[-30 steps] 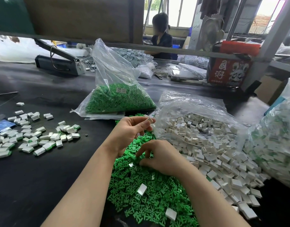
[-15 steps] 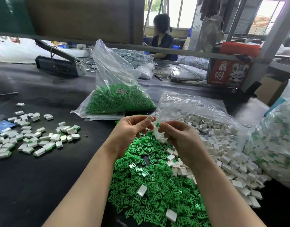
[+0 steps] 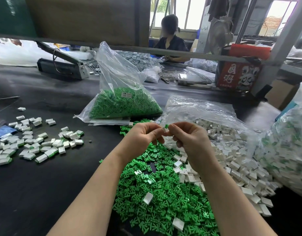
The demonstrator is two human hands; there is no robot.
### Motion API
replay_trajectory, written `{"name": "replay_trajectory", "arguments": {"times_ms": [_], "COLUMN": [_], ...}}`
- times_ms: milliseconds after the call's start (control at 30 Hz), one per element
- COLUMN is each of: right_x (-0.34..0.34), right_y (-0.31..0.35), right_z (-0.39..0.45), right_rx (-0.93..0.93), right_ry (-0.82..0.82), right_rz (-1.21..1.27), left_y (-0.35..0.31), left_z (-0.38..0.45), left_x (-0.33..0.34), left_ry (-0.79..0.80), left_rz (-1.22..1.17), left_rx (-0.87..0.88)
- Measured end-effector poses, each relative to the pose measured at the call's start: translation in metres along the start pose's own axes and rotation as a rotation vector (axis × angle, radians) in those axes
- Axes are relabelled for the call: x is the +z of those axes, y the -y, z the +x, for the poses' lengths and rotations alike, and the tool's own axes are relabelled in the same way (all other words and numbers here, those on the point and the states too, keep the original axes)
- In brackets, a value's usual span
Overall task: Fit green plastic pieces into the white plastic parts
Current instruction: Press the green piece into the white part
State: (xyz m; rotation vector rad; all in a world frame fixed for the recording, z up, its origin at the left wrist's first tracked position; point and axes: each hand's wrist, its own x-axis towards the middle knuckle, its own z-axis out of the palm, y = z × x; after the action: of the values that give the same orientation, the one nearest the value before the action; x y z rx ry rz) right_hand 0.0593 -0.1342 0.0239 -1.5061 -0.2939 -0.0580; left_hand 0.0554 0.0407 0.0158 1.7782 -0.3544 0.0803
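Broadly, the dark flat counter (image 3: pixel 44 184) is laid out as a flow from supply to output, which I judge explains where everything sits. At the far middle, a clear plastic bag of green pieces (image 3: pixel 124 103) stands as reserve stock, well apart from the hands. To the right, an opened clear bag of white rectangular plastic parts (image 3: pixel 232 147) spills toward the person, so a shell is always within reach of the right hand. Directly under the forearms lies the loose heap of small green plastic pieces (image 3: pixel 155 193), with a few white parts mixed in, placed centrally so either hand can dip into it. Off to the left, a scatter of finished white parts with green showing at their edges (image 3: pixel 36 143) lies well clear of the raw stock, probably to keep done work from mixing back.

Above the heap, the left hand (image 3: pixel 143 138) and right hand (image 3: pixel 189 138) meet, raised for a clear view. The left fingers are curled and pinch a small white plastic part (image 3: pixel 164 130); the right fingers pinch a single green piece (image 3: pixel 166 126) touching its top. It looks only partly seated, so the pressing-in step seems under way.
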Motion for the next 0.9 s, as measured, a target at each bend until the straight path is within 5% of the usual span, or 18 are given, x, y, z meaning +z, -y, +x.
{"name": "replay_trajectory", "arguments": {"times_ms": [433,900], "right_x": [-0.007,-0.012], "right_y": [0.01,-0.009], "right_z": [0.0,0.002], "right_rx": [-0.168,-0.067], "right_ry": [0.152,0.392], "right_rz": [-0.524,-0.61], "left_y": [-0.009,-0.009], "left_z": [0.0,-0.002], "left_x": [-0.006,-0.007], "left_ry": [0.091,0.206], "left_rz": [0.107,0.343], "left_rx": [0.039,-0.091]}}
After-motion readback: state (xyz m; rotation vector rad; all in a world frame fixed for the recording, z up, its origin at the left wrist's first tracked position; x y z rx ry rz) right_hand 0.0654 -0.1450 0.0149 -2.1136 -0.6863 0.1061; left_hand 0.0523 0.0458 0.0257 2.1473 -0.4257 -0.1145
